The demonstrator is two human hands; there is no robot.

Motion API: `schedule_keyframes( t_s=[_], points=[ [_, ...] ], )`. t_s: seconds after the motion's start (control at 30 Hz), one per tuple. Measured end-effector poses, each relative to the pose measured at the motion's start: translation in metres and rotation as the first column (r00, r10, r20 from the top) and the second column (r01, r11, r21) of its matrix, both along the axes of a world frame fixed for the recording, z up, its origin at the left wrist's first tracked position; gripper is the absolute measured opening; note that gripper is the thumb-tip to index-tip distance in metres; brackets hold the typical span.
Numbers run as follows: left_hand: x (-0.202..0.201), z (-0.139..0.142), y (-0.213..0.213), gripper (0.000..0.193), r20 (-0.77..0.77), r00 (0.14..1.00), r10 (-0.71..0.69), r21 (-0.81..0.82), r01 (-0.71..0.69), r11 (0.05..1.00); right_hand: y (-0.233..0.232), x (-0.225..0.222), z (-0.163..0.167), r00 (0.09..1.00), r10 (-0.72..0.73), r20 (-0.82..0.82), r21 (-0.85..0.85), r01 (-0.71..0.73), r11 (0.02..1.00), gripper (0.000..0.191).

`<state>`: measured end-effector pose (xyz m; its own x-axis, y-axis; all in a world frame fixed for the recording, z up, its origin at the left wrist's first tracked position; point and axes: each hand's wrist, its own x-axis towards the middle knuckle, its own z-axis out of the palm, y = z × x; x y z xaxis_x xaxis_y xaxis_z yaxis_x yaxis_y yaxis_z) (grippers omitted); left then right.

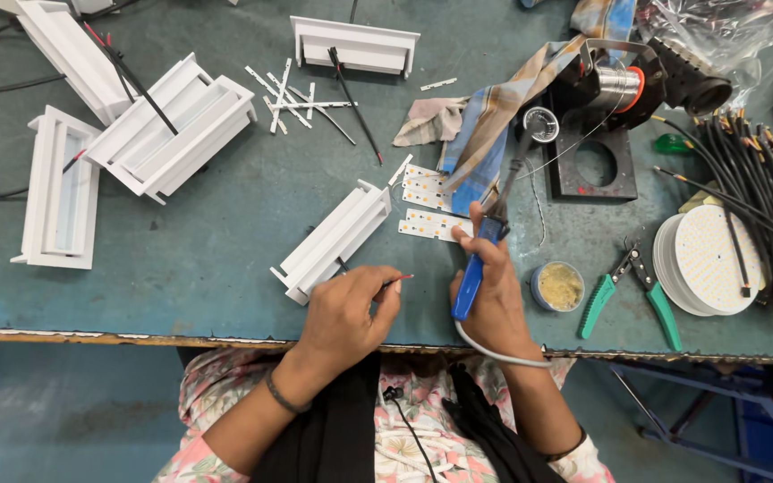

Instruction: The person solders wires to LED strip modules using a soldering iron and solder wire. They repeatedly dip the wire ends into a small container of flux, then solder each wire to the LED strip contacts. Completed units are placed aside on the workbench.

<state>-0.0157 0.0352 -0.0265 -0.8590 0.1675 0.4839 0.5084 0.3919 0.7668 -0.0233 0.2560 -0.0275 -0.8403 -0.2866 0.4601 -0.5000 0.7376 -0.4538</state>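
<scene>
Nearest the tabletop (225, 268) edge, the left hand (344, 315) pinches a thin red-tipped wire (399, 280), its grip narrow on the lead, whose bare end points right toward the other hand. The right hand (492, 300) is closed around the blue handle of a soldering iron (485, 246); the iron's long axis runs up and slightly right, away from the body, tip far from the wire end. Just left of both hands lies a white rectangular lamp housing (333, 241), slanting up to the right. Beyond the iron lie white LED strips (431, 210); a small round tin of flux (558, 286) sits right of the hand.
</scene>
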Motion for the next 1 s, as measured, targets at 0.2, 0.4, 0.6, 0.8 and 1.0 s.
schedule_keyframes(
  t_s=[0.2, 0.4, 0.6, 0.8, 1.0],
  points=[
    [-0.005, 0.007, -0.003, 0.008, 0.020, 1.000, 0.011, 0.047, -0.012, 0.999, -0.002, 0.016, -0.012, 0.975, 0.186, 0.120, -0.238, -0.154, 0.959, 0.064],
    [-0.003, 0.006, -0.004, 0.004, 0.002, 1.000, -0.006, 0.018, 0.006, 1.000, -0.008, 0.031, -0.024, 0.965, 0.256, 0.054, -0.413, -0.212, 0.886, 0.060],
    [0.004, 0.000, -0.002, 0.011, -0.003, 1.000, 0.018, 0.010, -0.018, 1.000, -0.011, 0.030, -0.011, 0.986, 0.141, 0.090, -0.302, -0.107, 0.947, 0.057],
    [0.010, -0.004, 0.002, 0.010, 0.032, 0.999, 0.008, 0.004, -0.009, 1.000, -0.019, 0.035, -0.009, 0.994, 0.067, 0.085, -0.269, -0.042, 0.962, 0.055],
    [0.010, 0.000, 0.005, 0.007, 0.050, 0.998, -0.025, 0.008, 0.024, 1.000, -0.018, 0.043, -0.019, 0.994, 0.095, 0.060, -0.347, -0.068, 0.936, 0.054]
  ],
)
